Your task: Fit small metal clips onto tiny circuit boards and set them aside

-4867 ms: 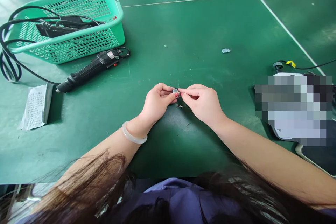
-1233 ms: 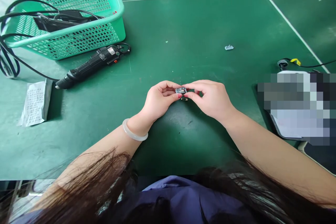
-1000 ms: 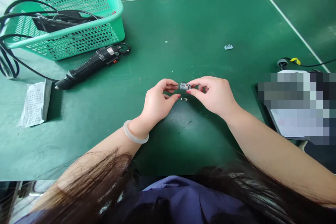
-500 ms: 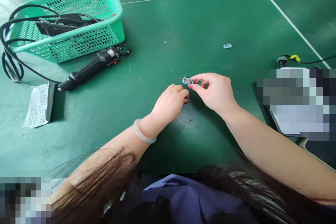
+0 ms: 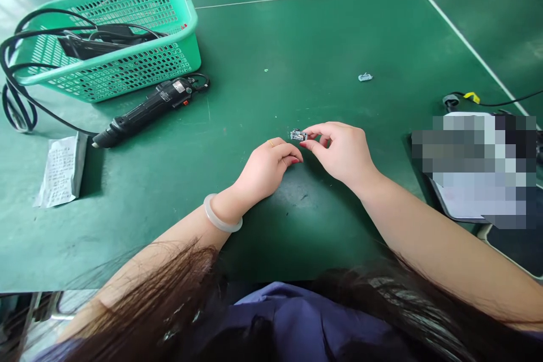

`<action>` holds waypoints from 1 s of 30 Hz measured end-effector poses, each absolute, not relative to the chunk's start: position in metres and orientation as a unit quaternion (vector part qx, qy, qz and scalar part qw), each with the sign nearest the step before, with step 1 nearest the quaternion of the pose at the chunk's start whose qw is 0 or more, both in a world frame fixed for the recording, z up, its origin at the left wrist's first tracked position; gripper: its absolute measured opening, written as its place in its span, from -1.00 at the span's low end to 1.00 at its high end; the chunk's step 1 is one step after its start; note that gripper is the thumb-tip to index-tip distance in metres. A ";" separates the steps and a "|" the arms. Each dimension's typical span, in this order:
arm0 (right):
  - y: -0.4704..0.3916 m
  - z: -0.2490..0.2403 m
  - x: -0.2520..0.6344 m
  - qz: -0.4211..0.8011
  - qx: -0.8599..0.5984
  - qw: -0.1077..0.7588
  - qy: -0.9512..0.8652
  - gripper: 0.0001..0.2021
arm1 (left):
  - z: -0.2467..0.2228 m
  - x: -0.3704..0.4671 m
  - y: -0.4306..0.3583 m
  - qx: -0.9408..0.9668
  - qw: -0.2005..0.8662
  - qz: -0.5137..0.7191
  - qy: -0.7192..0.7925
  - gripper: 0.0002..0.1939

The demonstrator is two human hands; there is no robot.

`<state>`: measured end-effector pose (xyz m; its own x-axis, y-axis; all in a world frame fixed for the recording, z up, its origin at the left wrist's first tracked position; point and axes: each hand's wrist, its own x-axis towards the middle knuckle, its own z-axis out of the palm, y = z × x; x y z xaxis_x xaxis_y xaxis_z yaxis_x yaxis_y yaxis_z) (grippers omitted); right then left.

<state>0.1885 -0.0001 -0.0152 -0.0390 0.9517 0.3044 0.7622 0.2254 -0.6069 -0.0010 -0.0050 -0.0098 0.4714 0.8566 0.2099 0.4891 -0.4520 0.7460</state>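
Note:
My right hand [image 5: 343,150] pinches a small grey block-like part with dark and metallic bits [image 5: 298,135] between thumb and fingertips, just above the green table. Close by on its left, my left hand [image 5: 265,167] is closed, thumb and forefinger together, its fingertips just below the part. Whether anything tiny sits in those fingertips I cannot make out. Farther off on the table lies another small grey piece [image 5: 365,77].
At the left stands a green plastic basket [image 5: 139,68] with black cables and a dark device in it. A black electric screwdriver [image 5: 148,110] lies before it, near a folded paper packet with writing [image 5: 61,172]. A partly blurred tray-like object [image 5: 475,198] is at the right.
My left hand has drawn slightly left, its fingers stretching a little from their curl. My right hand still holds the grey part, slightly lower and farther left in view.

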 end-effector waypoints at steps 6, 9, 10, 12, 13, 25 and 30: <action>0.000 -0.014 0.187 0.139 -0.602 0.319 -0.719 -0.87 | -0.011 -0.003 -0.003 0.680 0.416 0.389 0.462 -0.92; -0.002 -0.013 0.185 0.143 -0.596 0.310 -0.726 -0.87 | -0.011 -0.004 0.000 0.610 0.450 0.440 0.482 -0.94; -0.003 -0.012 0.184 0.145 -0.594 0.307 -0.729 -0.88 | -0.011 -0.004 0.001 0.596 0.454 0.451 0.485 -0.93; -0.006 -0.012 0.182 0.147 -0.589 0.305 -0.734 -0.89 | -0.012 -0.004 0.001 0.583 0.457 0.462 0.488 -0.91; -0.007 -0.011 0.181 0.147 -0.586 0.305 -0.736 -0.89 | -0.012 -0.004 0.000 0.581 0.455 0.465 0.489 -0.91; -0.015 -0.009 0.175 0.106 -0.554 0.316 -0.763 -0.88 | -0.011 -0.004 -0.004 0.739 0.129 0.449 0.485 -0.88; -0.018 -0.010 0.174 0.079 -0.541 0.311 -0.778 -0.85 | -0.015 -0.005 -0.002 0.749 0.101 0.426 0.498 -0.93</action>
